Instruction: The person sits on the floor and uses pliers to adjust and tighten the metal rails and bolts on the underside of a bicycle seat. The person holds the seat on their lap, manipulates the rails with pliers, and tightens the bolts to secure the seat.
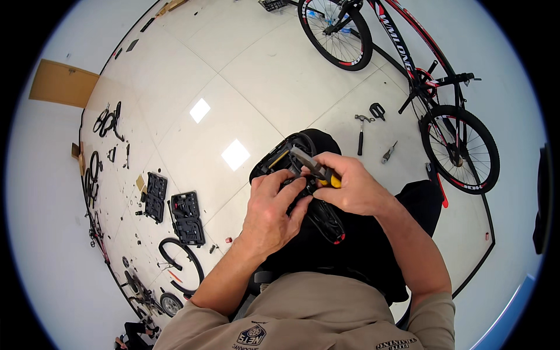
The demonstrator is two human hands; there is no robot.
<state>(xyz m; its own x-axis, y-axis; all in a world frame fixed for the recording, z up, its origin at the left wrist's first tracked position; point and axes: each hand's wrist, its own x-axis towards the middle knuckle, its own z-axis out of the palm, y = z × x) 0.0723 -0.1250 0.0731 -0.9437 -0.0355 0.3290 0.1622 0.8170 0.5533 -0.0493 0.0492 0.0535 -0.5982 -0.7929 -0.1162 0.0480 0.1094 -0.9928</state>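
Gripping pliers over a bike seat on the lap

And here we are, right over the lap: the bike seat [326, 219] lies across the black trousers [373, 245], apparently underside up, with the pliers [307, 160] over its middle. The right hand [353, 185] has its fingers wrapped round the yellow-and-black handles. Are the jaws parted? I cannot tell from here. Over on the other side, the left hand [271, 205] has its fingers drawn in narrow, holding the seat near its middle; exactly which piece sits under the tips is hidden.

How will it handle? The seat looks light for its size, padded on the shell and stiff in the hardware underneath, hardly fragile, though its smooth cover could slide on cloth. The wide rim or the hardware looks the best hold. The pliers should be rigid and fairly hefty, best held well back on those handles.

Now the lines! The seat's long axis runs aslant: broad end away and to the left, narrow red-tipped nose back towards the person and to the right. The pliers run roughly along that slant, jaws pointing away and leftward.
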